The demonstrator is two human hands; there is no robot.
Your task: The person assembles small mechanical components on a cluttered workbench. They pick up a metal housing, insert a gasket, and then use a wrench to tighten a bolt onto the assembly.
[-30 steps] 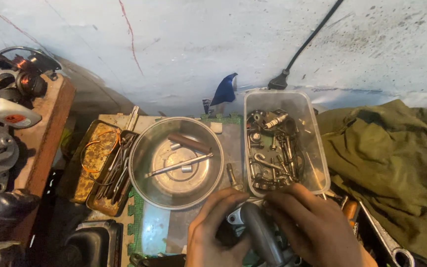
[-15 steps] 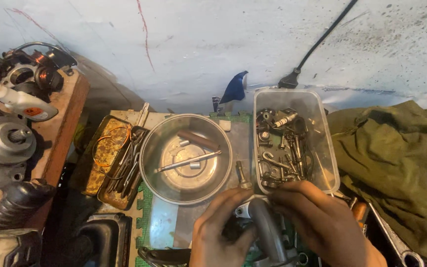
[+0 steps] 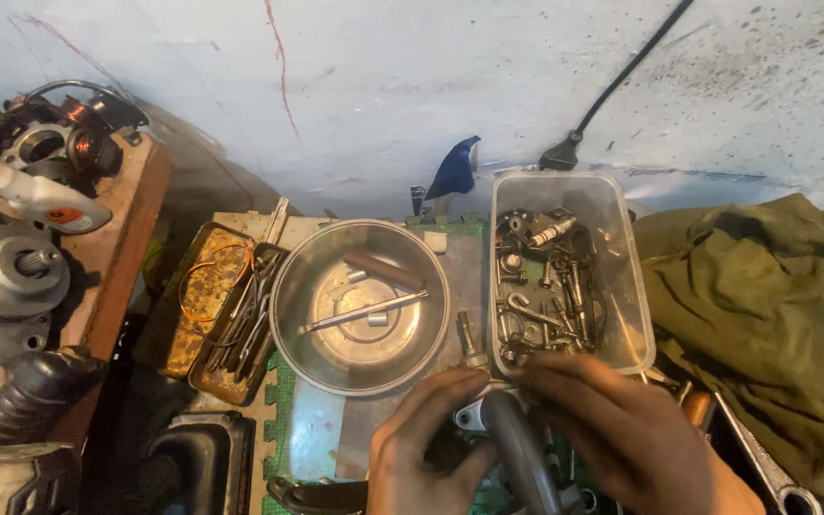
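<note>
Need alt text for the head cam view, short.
Two bare hands, left hand and right hand, grip a grey curved metal part at the bottom of the frame. Beyond them sit a round steel bowl holding a rod and a clear plastic tub of mixed metal hardware, with an olive-green cloth to the right.

Stained whitewashed wall (image 3: pixel 412 86), black cable (image 3: pixel 622 81), wooden shelf (image 3: pixel 121 238)

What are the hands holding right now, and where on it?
Both the left hand and the right hand grip a small metal part with a dark curved handle, fingers around its upper end near the plastic box.
</note>
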